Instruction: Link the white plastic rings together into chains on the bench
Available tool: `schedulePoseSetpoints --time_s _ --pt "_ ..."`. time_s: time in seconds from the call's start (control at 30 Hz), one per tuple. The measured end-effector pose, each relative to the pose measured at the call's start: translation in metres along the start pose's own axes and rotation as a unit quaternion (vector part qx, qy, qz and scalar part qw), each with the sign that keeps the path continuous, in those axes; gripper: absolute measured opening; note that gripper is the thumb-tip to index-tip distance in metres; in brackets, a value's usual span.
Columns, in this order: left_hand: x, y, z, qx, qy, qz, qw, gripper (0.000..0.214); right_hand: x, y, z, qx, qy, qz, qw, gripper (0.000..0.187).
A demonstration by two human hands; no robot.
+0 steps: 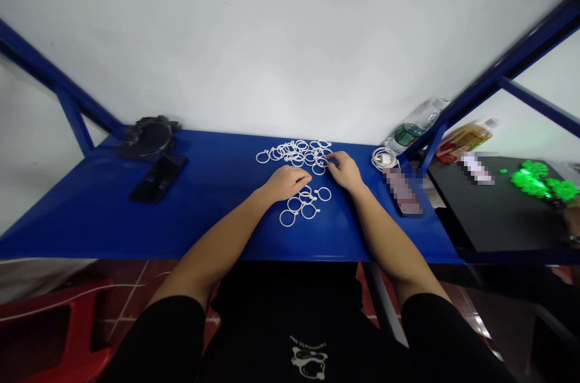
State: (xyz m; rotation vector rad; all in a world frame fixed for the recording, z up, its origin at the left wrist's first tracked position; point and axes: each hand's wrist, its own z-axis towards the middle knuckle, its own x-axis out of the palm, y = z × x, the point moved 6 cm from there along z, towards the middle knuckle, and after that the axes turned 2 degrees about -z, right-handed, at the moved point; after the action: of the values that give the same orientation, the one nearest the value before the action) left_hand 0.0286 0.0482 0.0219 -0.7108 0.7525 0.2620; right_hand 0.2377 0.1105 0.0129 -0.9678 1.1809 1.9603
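A pile of white plastic curtain rings [296, 160], each with a small eyelet, lies on the blue table towards the wall. Closer to me is a smaller loose group of curtain rings [309, 211]. My left hand [286, 183] hovers over or rests at the far side of this group, fingers pressed together; what they hold, if anything, is hidden. At the right end of the pile is my right hand [345, 170], its thumb and forefinger slightly apart beside a curtain ring [319, 168]. Whether they touch it I cannot tell.
On the left of the blue table [217, 214] lie a black bundle [151, 136] and a black flat object [158, 179]. To the right are a coiled white cable [379, 158], a phone [403, 193] and a tilted bottle [414, 128]. A black side table [493, 214] adjoins.
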Motion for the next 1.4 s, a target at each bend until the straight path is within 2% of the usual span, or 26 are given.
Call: schedulePoseSetpoints --time_s 0.2,0.3,0.4,0.47,0.57,0.63,0.7,0.77,0.9,1.0,1.4 --pt "-0.003 0.016 -0.003 -0.024 -0.017 0.014 0.999 0.02 0.0 -0.008 0.001 0.033 0.03 -0.053 0.998 0.013" --pt "-0.003 0.016 -0.003 -0.027 -0.022 0.011 0.999 0.019 -0.002 -0.008 0.0 0.036 0.017 -0.031 0.999 0.014" --pt "-0.004 0.015 -0.002 -0.031 -0.021 0.021 0.999 0.018 -0.005 0.001 -0.002 0.025 -0.031 0.066 0.997 0.018" --pt "-0.005 0.012 -0.001 -0.03 -0.028 0.025 0.999 0.018 -0.004 0.013 -0.005 0.004 -0.049 0.162 0.986 0.024" --pt "-0.011 0.006 -0.001 -0.016 -0.065 0.015 0.998 0.019 0.004 0.036 -0.012 -0.024 -0.019 0.29 0.956 0.034" --pt "-0.016 0.002 -0.001 -0.006 -0.103 0.008 0.995 0.018 0.008 0.05 -0.018 -0.038 0.011 0.328 0.944 0.035" --pt "-0.02 0.0 -0.001 0.004 -0.134 0.011 0.991 0.017 0.009 0.06 -0.022 -0.051 0.022 0.326 0.944 0.034" --pt "-0.023 -0.002 -0.001 0.011 -0.152 0.02 0.988 0.016 0.004 0.066 -0.024 -0.07 0.007 0.298 0.952 0.031" --pt "-0.024 -0.002 -0.001 0.017 -0.165 0.034 0.986 0.017 -0.008 0.073 -0.026 -0.126 -0.045 0.227 0.965 0.026" --pt "-0.023 -0.002 -0.001 0.02 -0.166 0.037 0.985 0.016 -0.011 0.077 -0.029 -0.152 -0.053 0.204 0.966 0.022" --pt "-0.019 -0.004 -0.003 0.015 -0.187 0.06 0.981 0.018 -0.001 0.077 -0.033 -0.094 -0.047 0.194 0.975 0.018"
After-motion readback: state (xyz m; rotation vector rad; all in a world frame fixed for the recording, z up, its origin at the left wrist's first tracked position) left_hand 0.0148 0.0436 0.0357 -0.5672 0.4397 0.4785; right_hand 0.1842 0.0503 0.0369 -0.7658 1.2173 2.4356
